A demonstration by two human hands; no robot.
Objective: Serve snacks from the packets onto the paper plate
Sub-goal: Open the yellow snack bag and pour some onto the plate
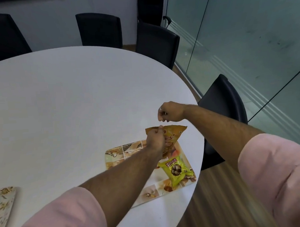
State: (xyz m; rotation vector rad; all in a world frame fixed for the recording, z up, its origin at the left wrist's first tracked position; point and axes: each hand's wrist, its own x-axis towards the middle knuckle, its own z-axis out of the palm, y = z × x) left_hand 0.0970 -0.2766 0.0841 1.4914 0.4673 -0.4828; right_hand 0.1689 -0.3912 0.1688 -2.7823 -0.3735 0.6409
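Seeing white round table [75, 103] filling most of view w/ black chairs [98, 30] round it; patterned tray [150, 193] sitting near its right edge, floral paper plate [2, 204] well apart at far left; I'm watching left hand [155, 139] pinching orange packet [171, 134] above tray; right hand [171, 112] hovering above, fingers curled, not touching; yellow-green packet [176, 169] lying on tray.
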